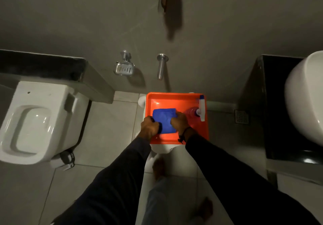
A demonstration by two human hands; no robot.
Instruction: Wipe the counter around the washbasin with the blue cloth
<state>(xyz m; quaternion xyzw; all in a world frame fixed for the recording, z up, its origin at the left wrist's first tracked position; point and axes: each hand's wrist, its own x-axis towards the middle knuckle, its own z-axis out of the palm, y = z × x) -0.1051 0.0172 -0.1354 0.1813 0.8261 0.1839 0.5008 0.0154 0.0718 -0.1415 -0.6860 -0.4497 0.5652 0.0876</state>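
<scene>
A folded blue cloth [164, 119] lies in an orange tray [167, 98] that rests on a white stool. My left hand [149, 127] grips the cloth's left edge. My right hand [180, 122] is closed on its right edge. The white washbasin [304, 98] sits at the far right on a dark counter [279, 137], well away from both hands.
A spray bottle [201, 109] with a white trigger lies at the tray's right side. A white toilet [40, 119] stands at the left. A soap holder [124, 69] and a metal spout [160, 67] stick out of the wall. A floor drain [242, 116] sits beside the counter.
</scene>
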